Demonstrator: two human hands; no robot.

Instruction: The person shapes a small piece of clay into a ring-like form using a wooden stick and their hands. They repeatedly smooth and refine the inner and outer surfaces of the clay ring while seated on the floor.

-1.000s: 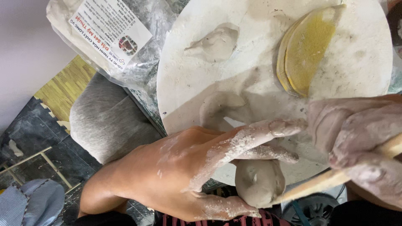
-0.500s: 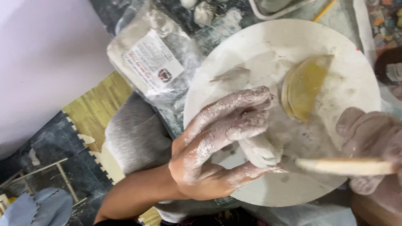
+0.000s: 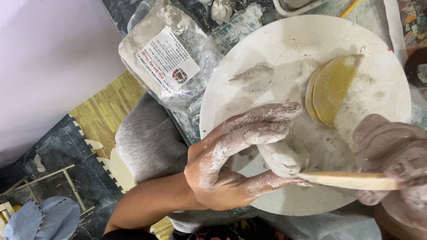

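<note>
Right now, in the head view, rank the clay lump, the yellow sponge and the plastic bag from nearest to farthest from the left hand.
1. Clay lump: held in the left hand, on the round board.
2. Yellow sponge: up and right on the board.
3. Plastic bag: off the board, upper left; close to the sponge's rank, though seemingly farther.

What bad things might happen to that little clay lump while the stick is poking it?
The wooden stick in the right hand touches the soft clay lump, so a hard push might dent or split it. The left hand cups the lump with clay-coated fingers, so it might stick or get squashed. The yellow sponge lies close by on the round board and could get smeared.
</note>
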